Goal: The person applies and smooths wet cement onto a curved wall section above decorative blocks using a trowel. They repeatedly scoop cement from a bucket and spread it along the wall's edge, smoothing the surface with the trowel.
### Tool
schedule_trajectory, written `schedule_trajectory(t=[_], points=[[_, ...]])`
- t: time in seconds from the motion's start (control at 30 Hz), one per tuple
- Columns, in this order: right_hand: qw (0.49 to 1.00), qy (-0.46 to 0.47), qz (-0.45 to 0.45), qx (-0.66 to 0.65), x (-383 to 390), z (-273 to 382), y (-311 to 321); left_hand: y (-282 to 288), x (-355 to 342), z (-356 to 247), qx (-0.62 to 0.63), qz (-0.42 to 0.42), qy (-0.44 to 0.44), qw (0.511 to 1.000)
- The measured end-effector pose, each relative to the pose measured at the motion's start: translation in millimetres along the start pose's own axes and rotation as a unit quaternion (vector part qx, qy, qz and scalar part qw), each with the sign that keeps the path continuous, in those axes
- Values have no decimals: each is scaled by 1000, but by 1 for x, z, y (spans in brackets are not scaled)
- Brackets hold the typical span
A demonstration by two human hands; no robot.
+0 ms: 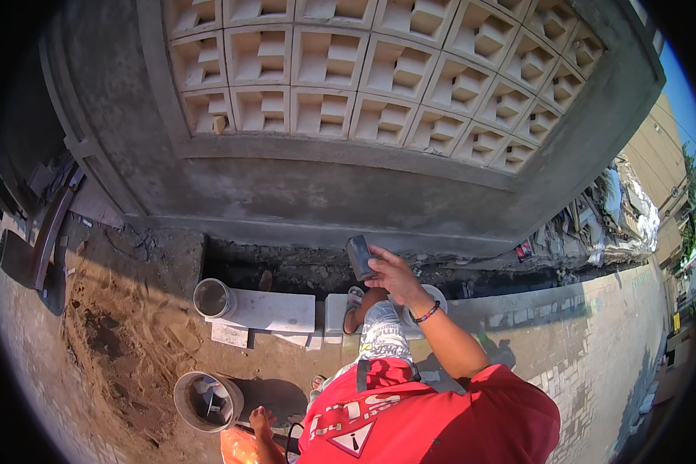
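Before the grey plastered wall (286, 189), we see the bare R hand (394, 277) holding the small dark-grey rectangular block (359, 257), prob stiff, fairly light & best held by its long sides, tho we can't tell if the bare L hand (263, 421) grips anything

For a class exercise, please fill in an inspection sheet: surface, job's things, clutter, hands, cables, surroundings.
Surface: brown sandy ground and pale rectangular slabs beside a dark trench.
Job's things: dark grey rectangular block; beige round bucket, contents unclear.
Clutter: mixed rubble heap, far right.
Hands: right hand grips the block; left hand is near the bucket, its hold unclear.
Cables: thin black loop by the red shirt; cord or strap, cannot tell.
Surroundings: grey plastered wall with cream openwork blocks; sunlit paving.
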State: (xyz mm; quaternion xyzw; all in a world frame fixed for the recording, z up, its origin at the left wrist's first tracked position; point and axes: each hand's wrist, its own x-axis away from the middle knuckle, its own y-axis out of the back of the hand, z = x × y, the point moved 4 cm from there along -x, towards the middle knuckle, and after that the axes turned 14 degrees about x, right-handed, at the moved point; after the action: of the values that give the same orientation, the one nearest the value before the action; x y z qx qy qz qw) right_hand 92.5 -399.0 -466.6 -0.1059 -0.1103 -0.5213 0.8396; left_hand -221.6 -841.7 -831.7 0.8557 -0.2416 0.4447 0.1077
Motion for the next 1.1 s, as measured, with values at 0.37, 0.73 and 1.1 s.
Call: schedule_trajectory(t=[0.37, 0.73, 1.1], points=[[948, 28, -308, -81, 73, -29, 149, -145, -72, -102, -179, 88, -14, 980], [930, -40, -361, -52, 84, -64, 185, -163, -73, -103, -189, 91, -25, 977], [917, -116, -378, -58, 33, -90, 223, -56, -95, 1, -233, -12, 34, 972]])
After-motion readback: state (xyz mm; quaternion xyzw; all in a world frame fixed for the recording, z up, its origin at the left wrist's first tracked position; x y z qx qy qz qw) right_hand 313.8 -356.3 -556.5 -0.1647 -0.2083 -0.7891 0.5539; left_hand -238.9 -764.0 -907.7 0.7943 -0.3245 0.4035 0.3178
